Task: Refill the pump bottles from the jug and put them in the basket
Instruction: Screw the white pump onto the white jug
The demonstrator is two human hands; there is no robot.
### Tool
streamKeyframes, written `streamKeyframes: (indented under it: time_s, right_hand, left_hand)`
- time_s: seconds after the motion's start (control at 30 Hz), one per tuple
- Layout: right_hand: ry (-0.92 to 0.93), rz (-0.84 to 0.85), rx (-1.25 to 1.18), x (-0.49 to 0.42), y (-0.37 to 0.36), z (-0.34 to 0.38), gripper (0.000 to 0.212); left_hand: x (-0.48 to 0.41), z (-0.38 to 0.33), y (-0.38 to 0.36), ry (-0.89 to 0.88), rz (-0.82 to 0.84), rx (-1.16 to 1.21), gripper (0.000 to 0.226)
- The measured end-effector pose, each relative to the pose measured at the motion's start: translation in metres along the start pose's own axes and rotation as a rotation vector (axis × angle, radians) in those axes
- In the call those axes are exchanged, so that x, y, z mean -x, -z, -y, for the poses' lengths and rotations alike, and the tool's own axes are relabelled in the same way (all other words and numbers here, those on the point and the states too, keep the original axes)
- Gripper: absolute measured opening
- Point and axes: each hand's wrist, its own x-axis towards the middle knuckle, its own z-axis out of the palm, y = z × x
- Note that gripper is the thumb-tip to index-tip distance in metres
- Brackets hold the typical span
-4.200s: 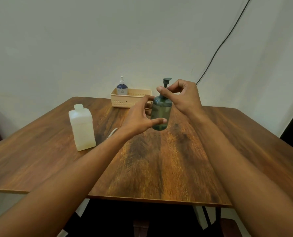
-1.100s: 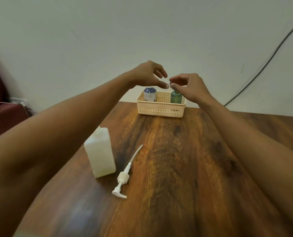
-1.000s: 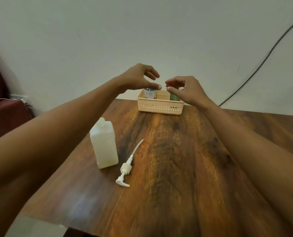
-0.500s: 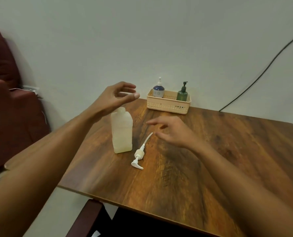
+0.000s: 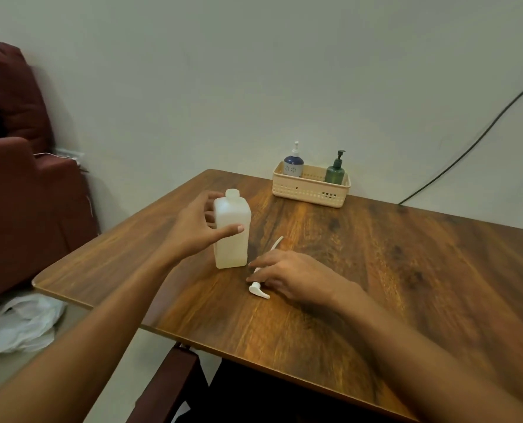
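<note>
A white translucent jug [image 5: 232,236] stands uncapped on the wooden table [image 5: 406,270]. My left hand [image 5: 197,228] wraps around it, thumb across its front and fingers behind. A loose white pump [image 5: 258,290] lies on the table just right of the jug, its tube pointing away from me. My right hand [image 5: 287,276] rests on it with the fingertips closed on its collar. At the far edge a beige basket [image 5: 310,193] holds a blue pump bottle [image 5: 293,164] on the left and a green pump bottle [image 5: 335,174] on the right, both upright.
A maroon sofa [image 5: 25,178] stands to the left of the table, with a white plastic bag [image 5: 18,325] on the floor beside it. A black cable [image 5: 467,148] runs down the wall at the right. A dark chair frame [image 5: 168,386] sits under the near table edge.
Both hands left the basket with the green bottle standing in it and came back toward me. The left hand dropped onto the jug and the right hand onto the loose pump.
</note>
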Motion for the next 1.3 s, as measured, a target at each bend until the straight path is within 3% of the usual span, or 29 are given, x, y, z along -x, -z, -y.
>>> streamKeyframes:
  time_s: [0.2, 0.47, 0.67, 0.97, 1.3]
  right_hand:
    - [-0.036, -0.175, -0.067, 0.012, 0.015, -0.004, 0.029]
    - [-0.332, -0.763, -0.524, 0.043, 0.108, -0.035, 0.032]
    - [-0.220, -1.065, -0.695, 0.056, 0.176, -0.036, 0.033]
    - [-0.188, -1.096, -0.677, 0.059, 0.204, -0.029, 0.038]
    - [-0.250, -0.931, -0.704, 0.053, 0.178, -0.042, 0.034]
  left_hand:
    - [-0.002, -0.003, -0.003, -0.011, -0.010, 0.009, 0.087]
    - [-0.011, -0.029, -0.020, -0.064, 0.034, 0.049, 0.084]
    - [-0.019, -0.053, -0.042, -0.131, 0.080, 0.067, 0.082]
    - [-0.029, -0.072, -0.064, -0.195, 0.134, 0.087, 0.082]
    - [-0.029, -0.088, -0.078, -0.239, 0.160, 0.076, 0.081]
